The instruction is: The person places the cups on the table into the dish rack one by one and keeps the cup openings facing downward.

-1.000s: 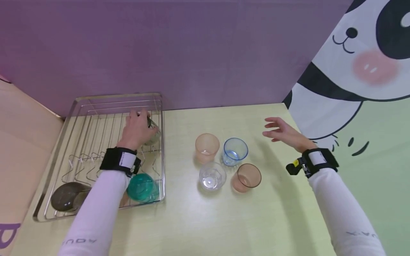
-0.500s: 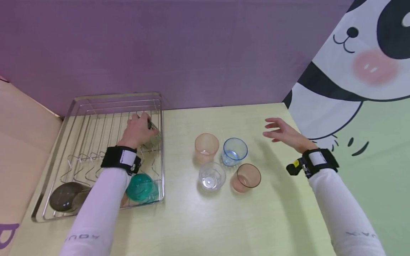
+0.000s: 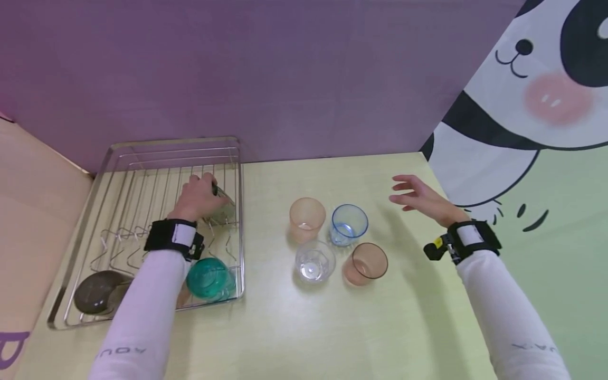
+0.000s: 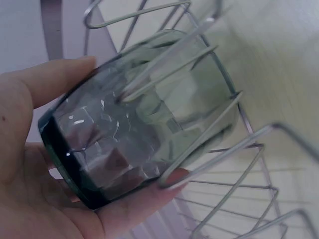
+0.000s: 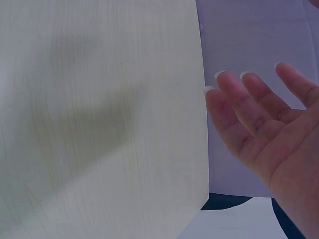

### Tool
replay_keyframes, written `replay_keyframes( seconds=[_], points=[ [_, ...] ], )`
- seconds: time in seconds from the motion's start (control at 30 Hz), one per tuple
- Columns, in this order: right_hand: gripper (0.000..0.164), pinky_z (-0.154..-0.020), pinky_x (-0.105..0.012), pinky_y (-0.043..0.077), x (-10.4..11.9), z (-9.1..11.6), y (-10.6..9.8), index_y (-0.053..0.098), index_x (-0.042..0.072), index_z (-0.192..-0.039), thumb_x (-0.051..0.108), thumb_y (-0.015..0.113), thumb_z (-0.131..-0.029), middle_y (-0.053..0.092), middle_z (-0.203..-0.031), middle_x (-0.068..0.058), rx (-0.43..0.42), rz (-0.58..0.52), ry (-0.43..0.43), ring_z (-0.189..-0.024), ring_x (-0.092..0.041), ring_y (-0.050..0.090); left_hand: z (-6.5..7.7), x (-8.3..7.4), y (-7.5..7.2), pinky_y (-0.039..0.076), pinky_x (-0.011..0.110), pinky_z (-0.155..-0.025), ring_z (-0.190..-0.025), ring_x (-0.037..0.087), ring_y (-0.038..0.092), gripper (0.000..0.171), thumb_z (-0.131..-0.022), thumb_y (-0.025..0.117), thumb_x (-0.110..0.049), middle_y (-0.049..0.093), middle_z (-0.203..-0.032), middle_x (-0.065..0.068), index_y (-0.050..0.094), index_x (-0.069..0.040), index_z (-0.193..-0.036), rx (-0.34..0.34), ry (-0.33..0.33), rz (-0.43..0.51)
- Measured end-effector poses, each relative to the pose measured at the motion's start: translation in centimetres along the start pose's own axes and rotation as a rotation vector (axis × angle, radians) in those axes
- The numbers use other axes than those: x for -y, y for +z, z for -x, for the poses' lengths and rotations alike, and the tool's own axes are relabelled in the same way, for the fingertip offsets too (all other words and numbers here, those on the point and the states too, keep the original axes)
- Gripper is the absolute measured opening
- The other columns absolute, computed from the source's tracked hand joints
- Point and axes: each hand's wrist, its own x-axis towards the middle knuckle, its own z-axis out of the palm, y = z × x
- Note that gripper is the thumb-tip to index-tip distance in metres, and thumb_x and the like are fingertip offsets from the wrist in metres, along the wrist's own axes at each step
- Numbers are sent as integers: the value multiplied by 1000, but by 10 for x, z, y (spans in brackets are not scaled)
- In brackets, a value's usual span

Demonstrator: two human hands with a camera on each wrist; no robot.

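My left hand (image 3: pixel 196 199) grips a grey-green drinking glass (image 3: pixel 224 212) at the right side of the wire dish rack (image 3: pixel 176 141). In the left wrist view the glass (image 4: pixel 144 109) lies tilted, its thick dark base toward my palm and its mouth pointing away. Thumb and fingers lie along opposite sides of it, and bent rack wires cross in front of its wall. Over the table's far right part my right hand (image 3: pixel 420 199) hovers with relaxed, spread fingers and holds nothing; the right wrist view shows its palm (image 5: pixel 279 144) beside the table edge.
In the rack's near part lie a teal glass (image 3: pixel 209 278) and a smoky dark glass (image 3: pixel 97 293). Mid-table, a peach glass (image 3: pixel 306 219), a blue-rimmed glass (image 3: pixel 349 227), a clear glass (image 3: pixel 314 262) and a brownish-pink glass (image 3: pixel 366 264) stand close together. A purple wall covering (image 3: pixel 304 79) rises behind.
My left hand has shifted a little left and toward me, with the grey-green glass still in its grip. The right hand and the glasses on the table stay put.
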Motion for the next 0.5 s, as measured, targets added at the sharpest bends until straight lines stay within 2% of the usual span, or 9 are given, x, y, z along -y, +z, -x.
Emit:
replay_keyframes(
  seconds=[0.13,0.33,0.5],
  points=[
    [70,-99,-38,50,0,0,-1,20,11,-154,35,57,-100,33,-153,-22,3,-3,-3,-133,-36,45,0,0,2,44,66,-97,-125,55,38,68,-94,61,-35,29,-144,40,38,6,-142,-2,3,-17],
    [70,-95,-30,51,-1,1,-1,20,11,-154,35,56,-100,32,-154,-22,2,-3,-2,-135,-35,44,-2,-2,4,43,67,-99,-128,56,34,69,-93,61,-33,29,-144,41,35,5,-144,-14,11,-54],
    [71,-95,-31,51,-2,1,-1,20,11,-154,36,57,-99,33,-154,-22,-2,4,2,-134,-36,45,-3,-3,8,45,67,-94,-129,56,32,66,-93,60,-30,28,-144,40,34,4,-144,-19,6,-89]
  ],
)
